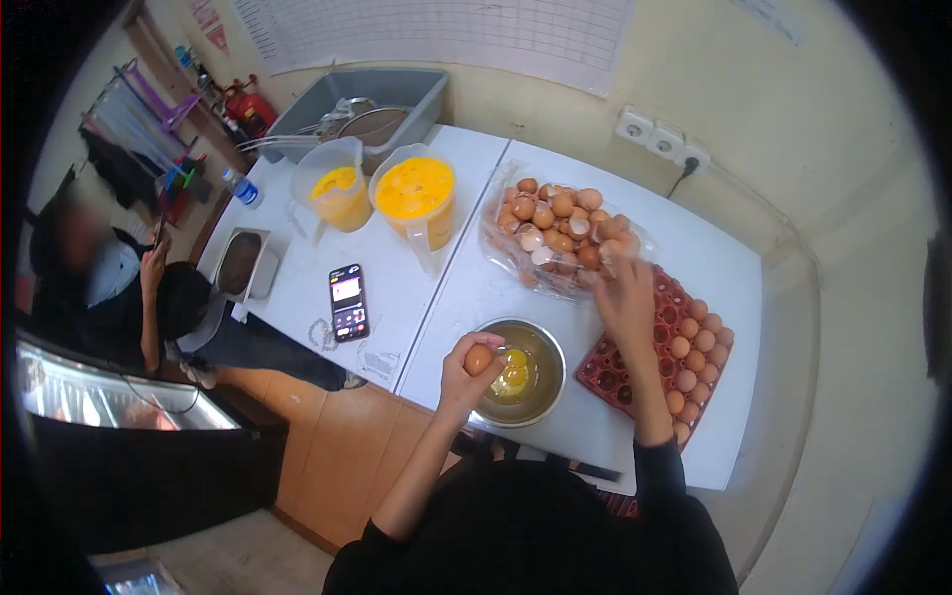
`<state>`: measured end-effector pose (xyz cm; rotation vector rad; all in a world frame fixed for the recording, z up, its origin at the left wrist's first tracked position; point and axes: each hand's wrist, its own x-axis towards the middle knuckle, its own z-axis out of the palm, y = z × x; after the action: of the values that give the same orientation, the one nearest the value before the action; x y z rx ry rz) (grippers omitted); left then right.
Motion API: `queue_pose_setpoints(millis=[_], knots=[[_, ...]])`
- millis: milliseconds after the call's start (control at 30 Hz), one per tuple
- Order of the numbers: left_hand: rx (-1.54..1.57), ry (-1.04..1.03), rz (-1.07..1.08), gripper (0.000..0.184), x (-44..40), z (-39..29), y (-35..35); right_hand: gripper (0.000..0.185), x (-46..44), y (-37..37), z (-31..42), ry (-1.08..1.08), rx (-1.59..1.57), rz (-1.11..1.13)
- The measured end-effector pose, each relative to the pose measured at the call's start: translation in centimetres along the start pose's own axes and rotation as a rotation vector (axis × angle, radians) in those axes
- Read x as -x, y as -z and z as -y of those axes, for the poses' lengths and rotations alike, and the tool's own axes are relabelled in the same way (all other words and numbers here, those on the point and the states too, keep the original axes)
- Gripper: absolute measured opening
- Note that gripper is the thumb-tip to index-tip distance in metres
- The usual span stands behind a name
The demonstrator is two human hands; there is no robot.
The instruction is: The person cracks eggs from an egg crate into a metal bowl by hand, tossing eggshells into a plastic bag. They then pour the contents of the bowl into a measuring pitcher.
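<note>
My left hand (464,379) holds a brown egg (478,359) at the left rim of a metal bowl (548,402). Inside the bowl lie yellow yolks (515,371) in clear egg white. My right hand (627,297) is over the right edge of a clear plastic bag of brown eggshells (562,223); its fingers are blurred, and what they hold, if anything, cannot be made out. Under and beside my right forearm is a red egg tray (605,372), with brown eggs (705,340) on its right side and bare cups on its left.
Two jugs of yellow egg (415,188) (340,195) stand at the back left, before a grey tub (421,99) with strainers. A phone (348,302), a metal container (260,273) and a bottle (241,188) lie left. A person (109,268) sits beyond the table.
</note>
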<state>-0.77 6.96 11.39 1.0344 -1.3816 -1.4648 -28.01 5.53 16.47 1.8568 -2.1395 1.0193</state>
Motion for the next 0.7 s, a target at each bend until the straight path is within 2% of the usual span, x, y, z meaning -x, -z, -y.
queue_pose_setpoints(millis=[67, 133, 200, 267, 333, 400, 433, 500, 600, 633, 667, 700], knots=[[0.059, 0.066, -0.018, 0.021, 0.1, -0.2, 0.5, 0.057, 2.9, 1.3, 2.5, -0.323, -0.236, 0.447], [0.120, 0.120, -0.033, 0.017, 0.2, -0.3, 0.6, 0.059, 5.6, 1.2, 3.5, -0.432, -0.288, 0.837], [0.090, 0.282, 0.008, 0.011, -0.3, -0.5, 0.6, 0.054, 8.7, -1.9, 1.7, -0.399, -0.341, 0.942], [0.021, 0.265, 0.035, 0.007, -0.7, 0.0, 0.2, 0.048, 9.5, -2.3, 1.9, -0.353, -0.525, 0.819], [0.191, -0.108, 0.000, 0.020, -0.8, 2.0, -0.6, 0.044, 9.6, -3.4, 1.5, -0.266, -0.564, 0.775], [-0.387, -0.107, 0.059, 0.013, -0.9, 1.8, -0.8, 0.041, 9.9, -4.9, -0.2, -0.288, -0.518, 0.779], [-0.394, -0.115, 0.024, 0.013, -1.1, 2.6, -1.0, 0.041, 9.2, -5.0, 0.8, -0.253, -0.526, 0.790], [-0.581, -0.201, 0.154, 0.007, -1.2, 4.2, -1.5, 0.035, 8.8, -3.7, 1.7, -0.285, -0.439, 0.748], [-0.490, -0.189, 0.095, 0.017, 0.2, 0.6, -1.2, 0.033, 10.2, -5.6, -0.6, -0.312, -0.508, 0.741], [-0.474, -0.060, 0.147, 0.016, 0.1, 0.7, -0.9, 0.033, 10.7, -6.2, -1.2, -0.336, -0.489, 0.729], [-0.366, -0.110, 0.053, 0.010, 0.3, 1.1, -0.8, 0.035, 11.1, -7.0, -1.7, -0.349, -0.488, 0.751], [-0.420, -0.062, 0.008, 0.003, 0.4, 0.4, -0.7, 0.038, 11.1, -7.0, -1.7, -0.367, -0.484, 0.768]])
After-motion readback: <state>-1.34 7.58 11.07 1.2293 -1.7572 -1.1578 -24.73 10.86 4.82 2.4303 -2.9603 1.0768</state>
